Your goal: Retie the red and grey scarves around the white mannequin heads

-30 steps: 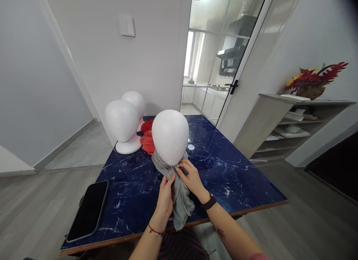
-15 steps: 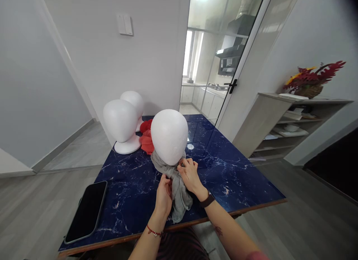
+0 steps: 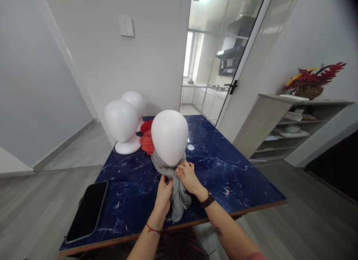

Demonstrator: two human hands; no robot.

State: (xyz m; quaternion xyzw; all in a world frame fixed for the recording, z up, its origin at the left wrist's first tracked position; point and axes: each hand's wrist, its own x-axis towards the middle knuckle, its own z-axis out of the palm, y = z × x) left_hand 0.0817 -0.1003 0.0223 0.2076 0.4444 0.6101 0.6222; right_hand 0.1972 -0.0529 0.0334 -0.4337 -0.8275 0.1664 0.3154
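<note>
A white foam mannequin head (image 3: pixel 170 137) stands upright near the middle of the table. Around its neck is wrapped a grey scarf (image 3: pixel 179 200), knotted or crossed in front, with its loose end hanging down towards the table's front edge. My left hand (image 3: pixel 164 193) is closed on the scarf just left of the knot, thumb on top. On the right side, the fingers of my right hand (image 3: pixel 188 177) pinch the scarf close under the head's chin. The fingertips of both hands are partly hidden in the fabric.
Two more white foam heads, a nearer one (image 3: pixel 121 122) and a farther one (image 3: pixel 134 101), stand at the back left. Red and coral cloths (image 3: pixel 147 142) lie beside them. A phone (image 3: pixel 88 211) rests at the front left of the dark blue marbled table (image 3: pixel 223 174).
My right hand has shifted slightly, its fingers curling closer round the scarf. The hanging end has moved a little to the left. My left hand stays nearly in place.
</note>
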